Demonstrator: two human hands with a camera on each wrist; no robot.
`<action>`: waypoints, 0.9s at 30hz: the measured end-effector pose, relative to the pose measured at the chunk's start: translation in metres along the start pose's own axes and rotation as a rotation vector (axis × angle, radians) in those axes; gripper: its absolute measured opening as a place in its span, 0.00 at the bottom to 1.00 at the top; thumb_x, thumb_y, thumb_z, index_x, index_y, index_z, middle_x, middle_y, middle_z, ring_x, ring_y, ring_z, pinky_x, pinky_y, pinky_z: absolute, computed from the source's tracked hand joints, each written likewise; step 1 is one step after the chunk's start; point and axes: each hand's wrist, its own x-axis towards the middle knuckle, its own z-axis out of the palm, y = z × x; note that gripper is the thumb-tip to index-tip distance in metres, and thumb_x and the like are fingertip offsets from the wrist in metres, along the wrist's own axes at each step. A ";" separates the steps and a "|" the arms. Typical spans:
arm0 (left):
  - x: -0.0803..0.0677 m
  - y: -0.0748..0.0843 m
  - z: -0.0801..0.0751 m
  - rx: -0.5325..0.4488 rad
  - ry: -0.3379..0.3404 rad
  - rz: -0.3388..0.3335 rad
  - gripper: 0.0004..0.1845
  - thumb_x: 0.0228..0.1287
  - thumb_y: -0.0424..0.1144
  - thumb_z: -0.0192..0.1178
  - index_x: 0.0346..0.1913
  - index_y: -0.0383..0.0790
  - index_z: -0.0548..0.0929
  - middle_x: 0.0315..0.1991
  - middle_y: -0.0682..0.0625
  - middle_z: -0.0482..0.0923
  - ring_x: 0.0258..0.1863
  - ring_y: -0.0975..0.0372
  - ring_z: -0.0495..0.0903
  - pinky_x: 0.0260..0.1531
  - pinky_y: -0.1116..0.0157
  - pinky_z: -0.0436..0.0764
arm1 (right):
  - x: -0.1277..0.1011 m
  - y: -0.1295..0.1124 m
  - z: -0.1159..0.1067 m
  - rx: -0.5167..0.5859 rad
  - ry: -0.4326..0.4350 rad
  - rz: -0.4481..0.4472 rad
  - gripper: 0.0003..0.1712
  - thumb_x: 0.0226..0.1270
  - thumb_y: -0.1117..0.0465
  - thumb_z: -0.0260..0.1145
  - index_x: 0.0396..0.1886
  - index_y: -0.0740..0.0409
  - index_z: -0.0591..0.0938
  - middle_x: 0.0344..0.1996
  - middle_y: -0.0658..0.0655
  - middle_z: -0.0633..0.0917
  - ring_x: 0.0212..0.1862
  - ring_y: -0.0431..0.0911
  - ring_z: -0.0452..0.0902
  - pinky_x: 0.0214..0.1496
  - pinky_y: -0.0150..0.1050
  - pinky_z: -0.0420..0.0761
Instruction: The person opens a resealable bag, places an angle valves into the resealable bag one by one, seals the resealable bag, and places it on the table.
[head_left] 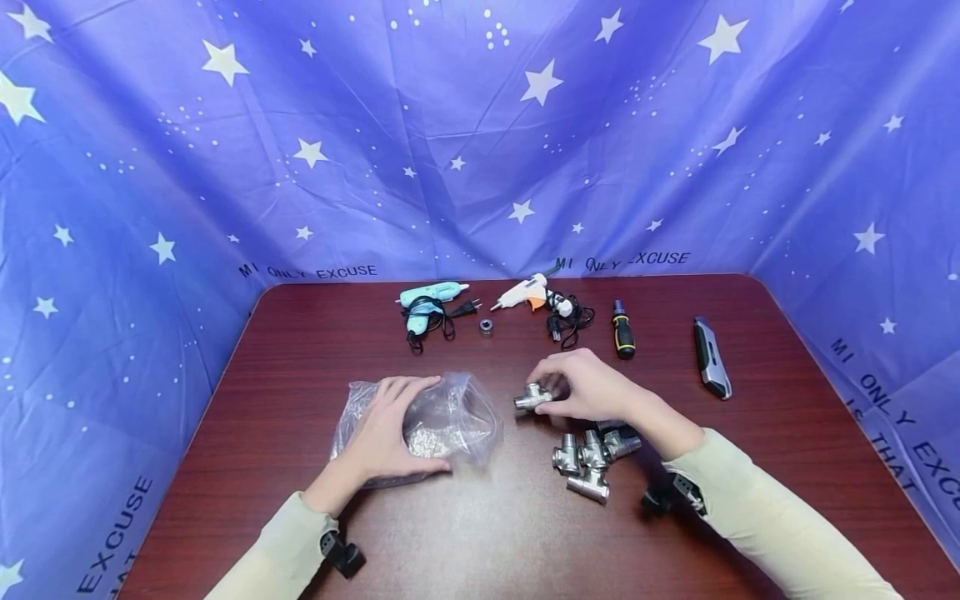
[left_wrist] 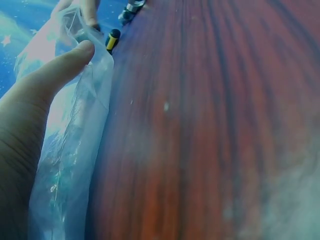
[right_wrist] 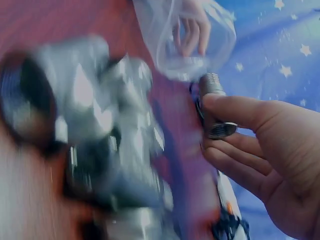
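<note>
My left hand [head_left: 386, 429] holds a clear plastic bag [head_left: 468, 417] near its mouth, fingers on the far side and thumb on the near side. The bag lies on its side with its mouth facing right. Small shiny pieces show through its plastic. My right hand [head_left: 588, 387] pinches a metal tee pipe fitting [head_left: 532, 397] between thumb and fingers, a little right of the bag's mouth. The fitting's threaded end [right_wrist: 212, 80] points toward the bag in the right wrist view. Below this hand lie several matching tee fittings [head_left: 592, 450], close together; they loom blurred in the right wrist view.
Along the back lie a light blue glue gun [head_left: 431, 293], a small metal ring-shaped part [head_left: 486, 327] and a white glue gun [head_left: 521, 292] with a bundled black cord. A yellow-black screwdriver [head_left: 623, 333] and a utility knife [head_left: 711, 358] lie farther right. Starry cloth surrounds the table.
</note>
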 end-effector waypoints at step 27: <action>0.000 0.001 0.004 -0.029 -0.015 -0.024 0.66 0.28 0.71 0.85 0.78 0.57 0.70 0.66 0.53 0.77 0.65 0.55 0.71 0.63 0.46 0.79 | 0.069 -0.061 0.085 -0.098 0.048 -0.072 0.15 0.59 0.47 0.82 0.30 0.50 0.86 0.18 0.41 0.80 0.22 0.30 0.66 0.27 0.23 0.67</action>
